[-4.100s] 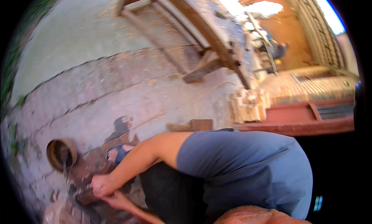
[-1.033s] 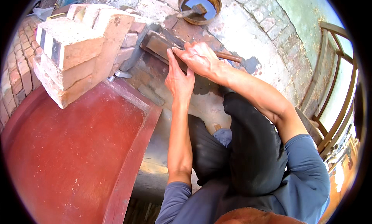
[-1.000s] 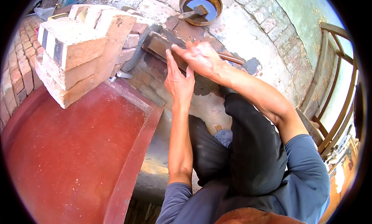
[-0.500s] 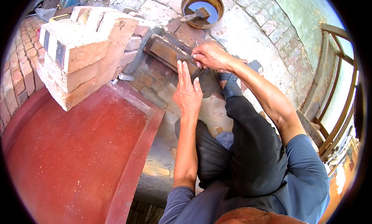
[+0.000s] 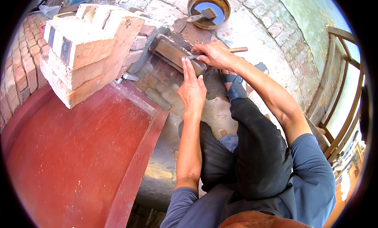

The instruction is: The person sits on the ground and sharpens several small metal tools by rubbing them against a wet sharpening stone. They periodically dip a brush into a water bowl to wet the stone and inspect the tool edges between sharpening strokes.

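My right hand (image 5: 214, 54) is closed on a chisel (image 5: 238, 50), whose wooden handle sticks out to the right and whose flat steel blade points left over a worn brown rectangular sharpening stone (image 5: 168, 52). The stone sits on a dark block on the ground. My left hand (image 5: 191, 86) has its fingers stretched out, with the tips resting at the blade's end on the stone. Beyond the stone stands a round rusty pan (image 5: 226, 13) of water with a flat brush (image 5: 204, 16) in it.
Stacked pale bricks (image 5: 88, 52) stand left of the stone. A red panel (image 5: 78, 157) fills the lower left. A wooden frame (image 5: 338, 31) leans at the right. My sandalled foot (image 5: 234, 86) is beside the stone, on cracked brick and concrete ground (image 5: 271, 50).
Since one second ago, my left hand has shifted right and slightly down. My right hand has moved right, exposing more of the stone and blade; the handle now lies higher in view.
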`<action>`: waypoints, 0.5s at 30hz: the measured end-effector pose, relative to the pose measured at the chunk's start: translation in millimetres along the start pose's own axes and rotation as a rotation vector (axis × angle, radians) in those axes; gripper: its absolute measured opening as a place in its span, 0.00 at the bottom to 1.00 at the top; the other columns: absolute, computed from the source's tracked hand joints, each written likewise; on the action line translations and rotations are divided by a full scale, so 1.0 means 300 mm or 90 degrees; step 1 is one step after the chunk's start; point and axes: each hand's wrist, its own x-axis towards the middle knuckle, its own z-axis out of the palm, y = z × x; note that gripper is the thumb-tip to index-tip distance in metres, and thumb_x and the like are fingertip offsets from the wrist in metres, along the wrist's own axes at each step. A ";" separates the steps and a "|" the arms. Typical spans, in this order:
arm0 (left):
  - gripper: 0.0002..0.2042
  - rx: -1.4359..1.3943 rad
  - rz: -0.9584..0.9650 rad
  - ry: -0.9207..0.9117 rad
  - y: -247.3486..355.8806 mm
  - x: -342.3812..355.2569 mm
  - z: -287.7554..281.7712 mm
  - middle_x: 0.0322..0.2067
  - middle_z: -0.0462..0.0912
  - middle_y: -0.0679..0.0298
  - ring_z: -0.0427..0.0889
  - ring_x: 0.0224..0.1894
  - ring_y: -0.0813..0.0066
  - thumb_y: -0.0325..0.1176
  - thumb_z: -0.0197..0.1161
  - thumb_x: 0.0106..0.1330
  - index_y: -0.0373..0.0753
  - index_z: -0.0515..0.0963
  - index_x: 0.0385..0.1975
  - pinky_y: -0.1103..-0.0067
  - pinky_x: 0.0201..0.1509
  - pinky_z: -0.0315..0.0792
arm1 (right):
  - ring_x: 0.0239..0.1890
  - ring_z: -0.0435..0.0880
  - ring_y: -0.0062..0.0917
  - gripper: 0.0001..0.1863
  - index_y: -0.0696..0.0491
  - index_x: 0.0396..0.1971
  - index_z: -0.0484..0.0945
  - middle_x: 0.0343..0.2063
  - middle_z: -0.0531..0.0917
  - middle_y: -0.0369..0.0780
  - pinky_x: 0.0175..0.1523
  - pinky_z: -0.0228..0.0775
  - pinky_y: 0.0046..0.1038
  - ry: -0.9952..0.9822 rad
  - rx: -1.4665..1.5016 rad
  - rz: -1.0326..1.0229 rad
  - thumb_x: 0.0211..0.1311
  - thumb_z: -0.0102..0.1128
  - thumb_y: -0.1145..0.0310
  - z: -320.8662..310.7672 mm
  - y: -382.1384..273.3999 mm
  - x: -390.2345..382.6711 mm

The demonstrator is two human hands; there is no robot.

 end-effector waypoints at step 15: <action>0.47 0.002 0.008 0.026 0.007 0.058 -0.016 0.83 0.51 0.49 0.83 0.62 0.41 0.38 0.69 0.69 0.36 0.48 0.83 0.57 0.58 0.82 | 0.26 0.87 0.39 0.25 0.38 0.62 0.86 0.22 0.84 0.42 0.31 0.77 0.41 0.116 -0.183 -0.183 0.64 0.62 0.67 0.011 -0.021 0.041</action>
